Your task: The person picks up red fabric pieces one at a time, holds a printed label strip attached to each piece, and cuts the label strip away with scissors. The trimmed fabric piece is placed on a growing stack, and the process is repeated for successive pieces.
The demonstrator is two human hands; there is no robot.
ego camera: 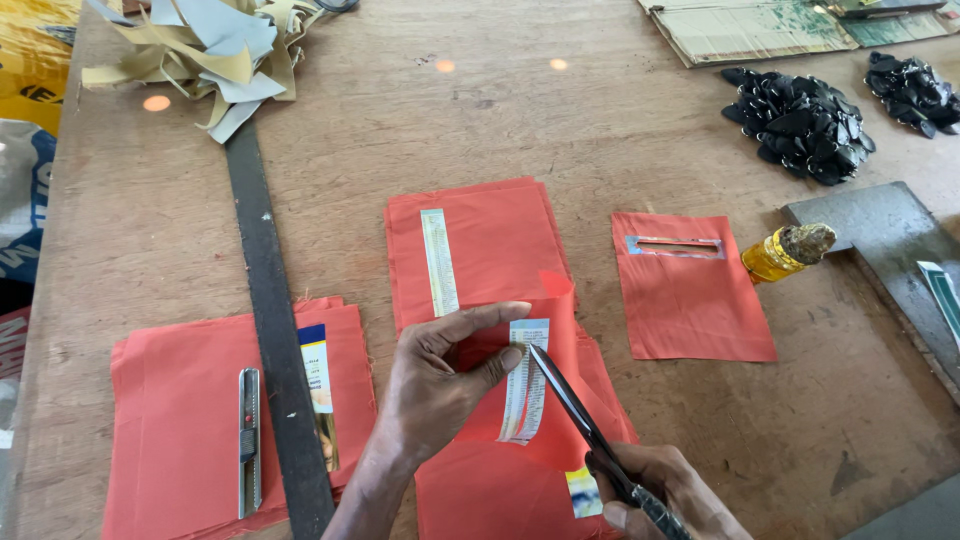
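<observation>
Evidently the left hand (435, 385) pinched the folded orange fabric piece (530, 400) upright, fingers clamped on it, so the scissors (575, 415), gripped in the right hand (665, 495), could reach its paper strip (525, 395).

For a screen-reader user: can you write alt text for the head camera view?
A left hand pinches an orange fabric piece with a paper strip while the right hand points scissors at it. More orange stacks, a metal ruler and a utility knife lie on the wooden table.
</observation>
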